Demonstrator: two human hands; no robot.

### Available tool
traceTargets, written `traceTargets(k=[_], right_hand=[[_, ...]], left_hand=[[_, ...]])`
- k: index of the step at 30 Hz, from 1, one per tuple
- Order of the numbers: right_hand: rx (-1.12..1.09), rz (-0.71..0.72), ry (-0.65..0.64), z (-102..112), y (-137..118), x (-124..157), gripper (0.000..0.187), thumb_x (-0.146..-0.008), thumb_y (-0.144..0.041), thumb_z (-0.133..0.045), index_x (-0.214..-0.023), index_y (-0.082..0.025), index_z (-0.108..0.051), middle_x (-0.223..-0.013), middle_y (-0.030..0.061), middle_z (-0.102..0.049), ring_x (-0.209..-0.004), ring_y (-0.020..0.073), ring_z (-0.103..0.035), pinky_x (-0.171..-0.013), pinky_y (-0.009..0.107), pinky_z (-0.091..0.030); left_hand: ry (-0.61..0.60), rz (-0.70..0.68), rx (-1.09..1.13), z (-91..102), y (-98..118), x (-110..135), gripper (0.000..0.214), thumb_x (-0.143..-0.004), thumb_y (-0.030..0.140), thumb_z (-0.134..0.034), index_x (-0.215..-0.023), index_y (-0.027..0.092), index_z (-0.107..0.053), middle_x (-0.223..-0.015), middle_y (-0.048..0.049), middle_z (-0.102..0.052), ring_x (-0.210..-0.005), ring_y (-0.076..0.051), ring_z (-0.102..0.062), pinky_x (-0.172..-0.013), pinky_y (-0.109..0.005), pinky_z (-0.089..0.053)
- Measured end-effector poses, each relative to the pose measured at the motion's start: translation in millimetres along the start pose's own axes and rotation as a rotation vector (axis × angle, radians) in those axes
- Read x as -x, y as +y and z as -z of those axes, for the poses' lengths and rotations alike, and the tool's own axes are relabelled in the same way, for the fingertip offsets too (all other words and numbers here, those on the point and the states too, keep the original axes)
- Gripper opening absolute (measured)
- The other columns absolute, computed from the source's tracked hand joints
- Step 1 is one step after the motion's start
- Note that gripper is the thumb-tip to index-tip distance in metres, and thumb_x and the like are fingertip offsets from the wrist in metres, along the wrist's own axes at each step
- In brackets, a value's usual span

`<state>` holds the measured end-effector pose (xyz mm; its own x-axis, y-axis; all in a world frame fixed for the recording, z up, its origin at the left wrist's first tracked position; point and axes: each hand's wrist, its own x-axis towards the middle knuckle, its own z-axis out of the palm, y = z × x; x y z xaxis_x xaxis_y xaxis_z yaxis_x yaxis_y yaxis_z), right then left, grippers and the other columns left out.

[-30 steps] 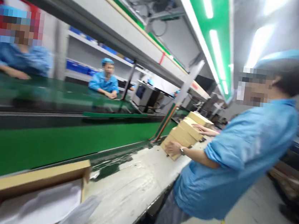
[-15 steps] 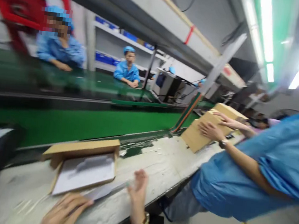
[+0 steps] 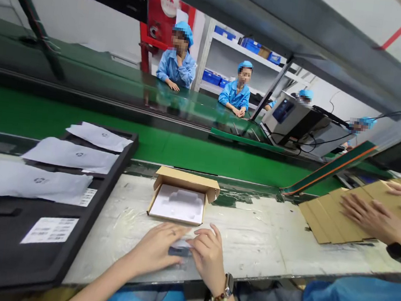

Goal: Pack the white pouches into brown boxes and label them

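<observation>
Plastic film (image 3: 183, 245), pale and see-through, is spanning the gap between your two hands, near the front edge of the worn white surface (image 3: 255, 246); whether it is touching that surface is not showing. Your left grip (image 3: 154, 251) is grasping one end between thumb and fingers, while your right grip (image 3: 207, 254) is pinching the other end with the fingertips, a watch (image 3: 229, 284) and a beaded bracelet (image 3: 220, 299) circling the wrist. By its look, the film is likely weighing next to nothing, bending freely and sliding a little against bare skin, and it is probably creasing or tearing wherever you are pulling hard; its opposite edges are offering the surest hold, under light fingertips. Just beyond your fingers, an open box (image 3: 187, 182) is standing with its lid raised at the back, a white insert (image 3: 165, 204) with a shaped hollow lying inside. To your left, a black tray (image 3: 106, 198) is carrying three pale pouches (image 3: 73, 154) and printed labels (image 3: 50, 231). To your right, a co-worker's hands (image 3: 373, 221) are resting on slanting cardboard boxes (image 3: 325, 218). Farther out, a green strip (image 3: 179, 148) is running lengthwise, and co-workers (image 3: 177, 65) in blue are lining the far side.
</observation>
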<state>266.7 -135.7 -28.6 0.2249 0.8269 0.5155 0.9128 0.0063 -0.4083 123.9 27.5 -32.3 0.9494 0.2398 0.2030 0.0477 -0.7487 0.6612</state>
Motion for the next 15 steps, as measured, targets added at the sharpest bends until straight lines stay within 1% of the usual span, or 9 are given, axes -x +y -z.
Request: traceTargets(k=[2, 4, 5, 6, 8, 9, 11, 13, 15], right_hand=[[0.041, 0.018, 0.072, 9.2, -9.8, -2.3, 0.02, -0.095, -0.013, -0.056, -0.098, -0.028, -0.069, -0.08, -0.002, -0.068, -0.1, 0.0211, -0.062, -0.112, 0.051, -0.029], [0.088, -0.036, 0.253, 19.7, -14.8, -1.6, 0.019, -0.093, -0.017, -0.06, -0.107, -0.03, -0.067, -0.097, 0.0024, -0.069, -0.109, 0.0254, -0.059, -0.112, 0.056, -0.026], [0.082, -0.11, 0.359, 23.2, -15.0, -0.3, 0.027, -0.091, -0.022, -0.065, -0.117, -0.029, -0.063, -0.114, 0.0067, -0.066, -0.117, 0.0289, -0.055, -0.112, 0.059, -0.026], [0.039, -0.202, 0.443, 24.5, -13.9, 1.2, 0.045, -0.088, -0.029, -0.07, -0.13, -0.027, -0.056, -0.129, 0.0115, -0.058, -0.125, 0.0324, -0.05, -0.111, 0.061, -0.027], [-0.181, -0.36, 0.453, 17.6, -9.8, 3.7, 0.074, -0.085, -0.042, -0.072, -0.147, -0.022, -0.038, -0.145, 0.0185, -0.045, -0.134, 0.0363, -0.043, -0.109, 0.06, -0.035], [-0.336, -0.411, 0.386, 9.1, -8.1, 4.4, 0.074, -0.086, -0.046, -0.07, -0.147, -0.02, -0.037, -0.144, 0.0192, -0.047, -0.132, 0.0358, -0.046, -0.106, 0.057, -0.04], [-0.616, -0.466, 0.291, -16.0, -7.6, 5.1, 0.05, -0.088, -0.048, -0.066, -0.129, -0.019, -0.057, -0.125, 0.0155, -0.062, -0.115, 0.0321, -0.06, -0.095, 0.047, -0.051], [-0.754, -0.539, 0.357, -45.1, -12.2, 6.4, 0.028, -0.087, -0.046, -0.067, -0.095, -0.019, -0.066, -0.094, 0.0077, -0.068, -0.087, 0.0247, -0.066, -0.076, 0.036, -0.055], [-0.772, -0.623, 0.495, -69.7, -20.5, 9.2, 0.027, -0.089, -0.043, -0.066, -0.078, -0.02, -0.058, -0.073, 0.0, -0.06, -0.067, 0.0173, -0.058, -0.061, 0.028, -0.05]], left_hand=[[-0.058, 0.004, 0.106, -0.3, 10.8, -9.9, 0.034, -0.08, 0.027, -0.077, -0.113, 0.028, -0.072, -0.105, -0.0028, -0.076, -0.097, -0.026, -0.07, -0.093, -0.039, -0.051], [0.008, 0.079, 0.307, -2.3, 15.1, -15.6, 0.021, -0.082, 0.026, -0.075, -0.104, 0.029, -0.077, -0.098, -0.0009, -0.078, -0.091, -0.023, -0.072, -0.087, -0.033, -0.053], [0.074, 0.143, 0.425, -4.5, 14.7, -16.2, 0.02, -0.08, 0.029, -0.077, -0.101, 0.028, -0.078, -0.097, -0.0011, -0.078, -0.089, -0.023, -0.072, -0.083, -0.032, -0.054], [0.15, 0.212, 0.542, -7.8, 12.8, -15.6, 0.02, -0.078, 0.031, -0.079, -0.098, 0.026, -0.079, -0.093, -0.0018, -0.079, -0.085, -0.024, -0.073, -0.079, -0.031, -0.055], [0.282, 0.309, 0.752, -17.6, 6.7, -12.4, 0.023, -0.071, 0.034, -0.084, -0.091, 0.022, -0.08, -0.085, -0.004, -0.079, -0.077, -0.024, -0.072, -0.072, -0.031, -0.055], [0.326, 0.323, 0.834, -23.8, 3.4, -10.7, 0.025, -0.068, 0.034, -0.086, -0.088, 0.021, -0.081, -0.083, -0.0053, -0.078, -0.076, -0.025, -0.072, -0.071, -0.031, -0.055], [0.382, 0.302, 0.936, -36.5, -1.6, -7.8, 0.028, -0.063, 0.034, -0.089, -0.084, 0.019, -0.08, -0.085, -0.0075, -0.078, -0.079, -0.026, -0.071, -0.074, -0.033, -0.055], [0.427, 0.271, 0.964, -47.9, -3.0, -5.5, 0.029, -0.061, 0.037, -0.09, -0.079, 0.017, -0.079, -0.084, -0.0081, -0.075, -0.082, -0.025, -0.069, -0.076, -0.033, -0.054], [0.484, 0.264, 0.969, -57.0, -0.1, -3.0, 0.03, -0.064, 0.042, -0.088, -0.073, 0.016, -0.076, -0.077, -0.0057, -0.069, -0.076, -0.021, -0.064, -0.071, -0.03, -0.051]])
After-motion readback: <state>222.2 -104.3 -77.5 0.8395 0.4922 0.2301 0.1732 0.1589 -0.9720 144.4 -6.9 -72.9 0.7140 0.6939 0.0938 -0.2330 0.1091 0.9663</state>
